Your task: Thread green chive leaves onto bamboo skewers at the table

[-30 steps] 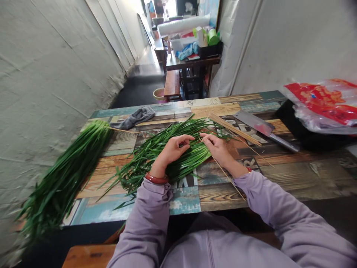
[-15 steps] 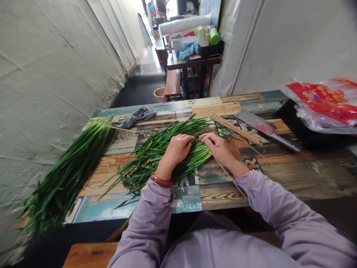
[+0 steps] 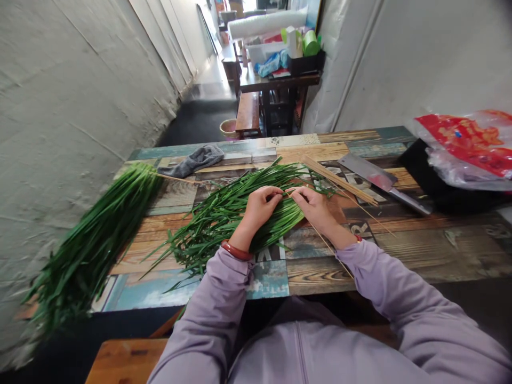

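Observation:
My left hand [image 3: 262, 208] is closed in a pinch above a heap of garlic chives [image 3: 224, 208]. What its fingertips grip is too small to make out. My right hand [image 3: 314, 208] pinches a thin bamboo skewer [image 3: 326, 242], whose long end slants down toward the table's near edge. The fingertips of both hands almost meet over the pale stem ends of the chives. A larger bunch of chives [image 3: 96, 240] lies along the left end of the table, its leaves hanging over the edge.
Right of the heap lie a sheaf of bamboo skewers [image 3: 340, 181], one loose skewer [image 3: 366, 213] and a cleaver [image 3: 384, 181]. A grey cloth [image 3: 196, 161] sits at the back left. Red-printed plastic bags [image 3: 468, 144] rest at the right. Walls flank the table [image 3: 432, 256].
My left hand has moved right and slightly up, and its fingers have drawn together beside the right fingertips. My right hand stays nearly in place with the skewer.

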`<state>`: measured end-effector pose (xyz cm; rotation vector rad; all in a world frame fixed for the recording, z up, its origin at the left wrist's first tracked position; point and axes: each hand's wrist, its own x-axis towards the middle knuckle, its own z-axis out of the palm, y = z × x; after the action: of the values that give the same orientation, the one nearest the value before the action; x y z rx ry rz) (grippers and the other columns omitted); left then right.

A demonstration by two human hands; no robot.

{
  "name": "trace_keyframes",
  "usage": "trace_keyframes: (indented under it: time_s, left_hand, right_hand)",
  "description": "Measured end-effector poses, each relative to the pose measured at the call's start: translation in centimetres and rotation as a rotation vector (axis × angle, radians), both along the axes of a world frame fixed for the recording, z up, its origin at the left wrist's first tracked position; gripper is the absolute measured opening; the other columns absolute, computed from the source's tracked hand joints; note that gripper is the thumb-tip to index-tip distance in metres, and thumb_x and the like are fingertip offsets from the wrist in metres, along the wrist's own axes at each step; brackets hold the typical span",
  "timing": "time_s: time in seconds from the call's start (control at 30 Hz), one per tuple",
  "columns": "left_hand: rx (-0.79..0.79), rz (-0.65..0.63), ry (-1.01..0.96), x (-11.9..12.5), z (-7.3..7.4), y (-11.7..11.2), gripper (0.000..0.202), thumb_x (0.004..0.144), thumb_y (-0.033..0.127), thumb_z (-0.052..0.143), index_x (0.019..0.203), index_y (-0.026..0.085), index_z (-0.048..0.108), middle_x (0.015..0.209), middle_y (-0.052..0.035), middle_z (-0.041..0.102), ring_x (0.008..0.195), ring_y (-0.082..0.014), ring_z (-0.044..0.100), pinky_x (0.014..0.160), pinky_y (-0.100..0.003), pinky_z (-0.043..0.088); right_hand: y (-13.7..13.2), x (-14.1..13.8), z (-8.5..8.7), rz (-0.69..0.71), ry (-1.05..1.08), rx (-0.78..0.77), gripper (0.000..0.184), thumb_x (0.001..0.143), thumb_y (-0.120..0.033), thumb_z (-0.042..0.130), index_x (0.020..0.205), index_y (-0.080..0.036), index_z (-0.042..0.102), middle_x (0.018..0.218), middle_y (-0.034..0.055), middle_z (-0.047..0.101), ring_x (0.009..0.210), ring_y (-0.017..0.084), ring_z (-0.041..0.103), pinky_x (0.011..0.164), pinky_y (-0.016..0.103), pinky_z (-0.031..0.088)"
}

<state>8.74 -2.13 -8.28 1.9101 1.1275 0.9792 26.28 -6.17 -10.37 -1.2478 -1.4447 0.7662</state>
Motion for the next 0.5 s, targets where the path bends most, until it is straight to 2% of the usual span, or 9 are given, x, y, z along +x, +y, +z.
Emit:
trace_keyframes:
  time_s: [0.17,0.3,0.5]
  left_hand:
    - [-0.124,0.035,-0.089,-0.08,-0.04,0.10,0.015,0.080,0.022,0.060,0.078,0.013,0.071,0.070,-0.0012,0.066,0.064,-0.0114,0.055,0.061,-0.022,0.041]
    - [-0.094,0.087,-0.063,-0.17,0.19,0.12,0.014,0.079,0.019,0.057,0.072,0.013,0.068,0.070,-0.0004,0.063,0.065,-0.0107,0.052,0.061,-0.021,0.040]
    - [-0.085,0.082,-0.006,-0.18,0.10,0.26,0.022,0.078,0.015,0.051,0.083,0.013,0.073,0.073,-0.0007,0.065,0.067,-0.0109,0.052,0.061,-0.021,0.040]
  right_hand:
    - [-0.21,0.05,-0.12,-0.013,-0.004,-0.032,0.031,0.090,-0.048,0.053,0.080,-0.020,0.065,0.078,0.0008,0.066,0.075,0.017,0.060,0.072,0.029,0.046]
    - [-0.49,0.11,-0.11,-0.010,-0.047,-0.009,0.030,0.090,-0.048,0.053,0.083,-0.020,0.064,0.081,0.0015,0.067,0.078,0.017,0.060,0.074,0.029,0.045]
    - [-0.66,-0.03,-0.20,-0.041,-0.086,0.001,0.029,0.091,-0.047,0.053,0.086,-0.021,0.066,0.085,0.0033,0.070,0.082,0.020,0.063,0.077,0.032,0.047]
